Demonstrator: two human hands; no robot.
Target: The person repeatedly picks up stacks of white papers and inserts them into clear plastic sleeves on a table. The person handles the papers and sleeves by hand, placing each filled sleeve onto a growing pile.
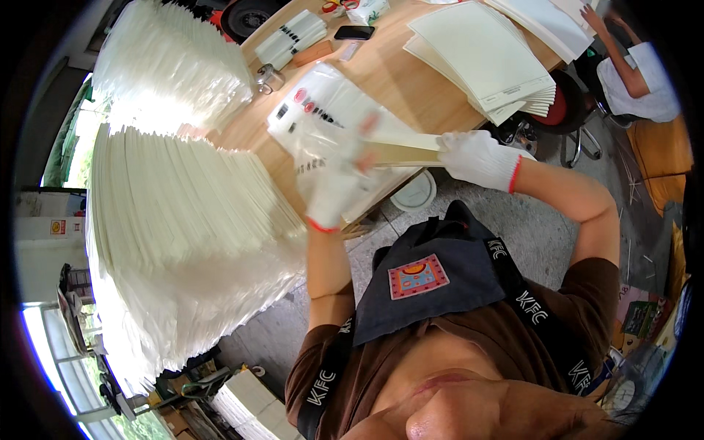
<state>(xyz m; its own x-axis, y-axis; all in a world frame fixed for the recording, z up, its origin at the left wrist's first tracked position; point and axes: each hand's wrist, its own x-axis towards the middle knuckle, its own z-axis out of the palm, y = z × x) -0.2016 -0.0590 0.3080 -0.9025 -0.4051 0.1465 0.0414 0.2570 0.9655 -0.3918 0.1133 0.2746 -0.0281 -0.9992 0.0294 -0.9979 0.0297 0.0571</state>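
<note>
Person (pixel 440 315); right hand (pixel 478 160) holds sheets (pixel 411 155); plastic bag (pixel 334 106), contents unclear.

Gloved right hand (pixel 480 160) holding pale card (pixel 407 155), blurred left hand (pixel 334 192) alongside, 1 black phone (pixel 354 33) on wooden table (pixel 392 73)

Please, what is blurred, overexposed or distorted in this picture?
Head view: the white-knit-gloved, red-cuffed left hand is blurred, the similarly gloved right hand sharper; head view: the tall far white plastic-wrapped stack is washed out at lower left; head view: fisheye bending near the rim.
</note>
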